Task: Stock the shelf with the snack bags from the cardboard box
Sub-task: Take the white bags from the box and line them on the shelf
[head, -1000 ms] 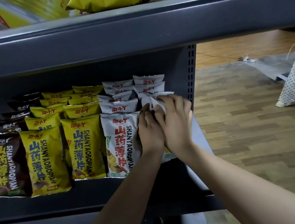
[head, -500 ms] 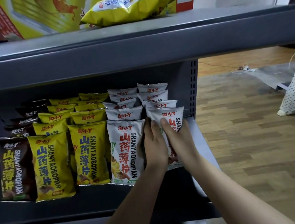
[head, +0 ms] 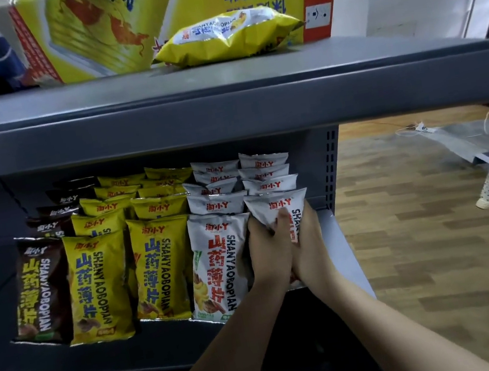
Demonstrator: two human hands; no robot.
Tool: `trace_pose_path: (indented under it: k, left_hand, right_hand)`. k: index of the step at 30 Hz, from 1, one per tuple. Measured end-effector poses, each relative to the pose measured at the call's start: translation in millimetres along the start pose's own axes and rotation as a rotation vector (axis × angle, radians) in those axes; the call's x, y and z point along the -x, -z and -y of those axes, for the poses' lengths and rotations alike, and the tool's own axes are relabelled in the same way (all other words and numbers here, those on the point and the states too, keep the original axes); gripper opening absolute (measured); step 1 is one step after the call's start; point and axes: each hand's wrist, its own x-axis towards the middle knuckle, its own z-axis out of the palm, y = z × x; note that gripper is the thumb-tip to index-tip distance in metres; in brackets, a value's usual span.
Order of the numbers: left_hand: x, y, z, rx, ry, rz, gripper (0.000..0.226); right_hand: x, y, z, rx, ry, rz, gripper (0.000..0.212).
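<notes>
Both my bare forearms rise from the bottom of the frame and meet just right of centre. My left hand (head: 269,254) and right hand (head: 306,244) sit pressed side by side, backs toward me. The fingers (head: 256,227) of each curl forward, gripping the front white snack bag (head: 276,207) from either side.

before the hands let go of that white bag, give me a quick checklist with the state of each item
1. Both hands on the bag: left hand and right hand grip the front white bag: ok.
2. Bag upright, label facing out: ok.
3. In the white column, beside the neighbouring white bag: ok.
4. Bottom edge seated on the shelf: cannot tell, hands hide it.
5. Level with the front row: cannot tell.
</notes>
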Motion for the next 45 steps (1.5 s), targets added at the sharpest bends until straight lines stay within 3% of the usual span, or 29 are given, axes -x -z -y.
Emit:
trace_pose_path:
  k: [3, 8, 12, 15, 19, 23, 27, 32, 40, 45]
  left_hand:
    - [-2, 4, -3, -0.031, -0.002, 0.007, 0.038]
    - [-3, 2, -7, -0.089, 0.065, -0.013, 0.035]
    - [4, -1, -4, -0.207, 0.0, -0.047, 0.068]
    - [14, 1, -2, -0.345, -0.016, -0.034, 0.078]
    - [25, 4, 1, -0.516, -0.094, -0.005, 0.074]
    - [39, 13, -2, -0.592, -0.257, -0.017, 0.063]
    - [58, 29, -9, -0.53, -0.442, -0.007, 0.069]
    - [50, 58, 3, -0.727, -0.653, -0.073, 0.051]
    - [39, 103, 20, -0.991, -0.573, -0.044, 0.071]
    - [51, 121, 42, -1.039, -0.556, 0.147, 0.09]
  right_hand:
    - [-3, 10, -8, 0.073, 0.082, 0.105, 0.062]
    - [5, 21, -12, 0.248, 0.028, 0.234, 0.085]
    - [1, 16, -2, 0.442, 0.014, 0.202, 0.073]
    - [2, 16, 10, 0.597, -0.022, 0.214, 0.068]
    - [9, 19, 17, 0.591, 0.003, 0.199, 0.058]
    - [11, 16, 9, 0.415, -0.069, 0.158, 0.069]
    - [6, 6, -5, 0.462, -0.104, 0.092, 0.071]
    - [15, -3, -5, 0.42, -0.12, 0.039, 0.086]
    - [31, -1, -12, 0.379, 0.137, 0.025, 0.071]
    - [31, 0, -14, 0.343, 0.14, 0.073, 0.079]
